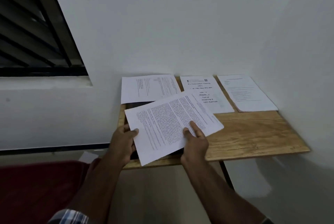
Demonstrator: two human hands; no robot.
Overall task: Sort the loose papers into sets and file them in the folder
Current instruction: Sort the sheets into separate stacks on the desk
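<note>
We see both hands holding a printed sheet (171,124) over the table's (253,133) front left corner, the left hand (124,140) pinching its left edge, the right hand (196,138) gripping its near edge, three paper sets (247,93) along the back edge.

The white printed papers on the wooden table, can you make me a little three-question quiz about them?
1. True or false: both hands hold the tilted white printed sheet.
2. How many paper piles lie along the white wall? A) one B) three C) five
3. Fill in: the piles rest on a light ____ table.

Key:
1. True: the left hand and right hand grip its near edges.
2. B: the left pile, the titled middle pile and the right pile.
3. Wooden.
</note>
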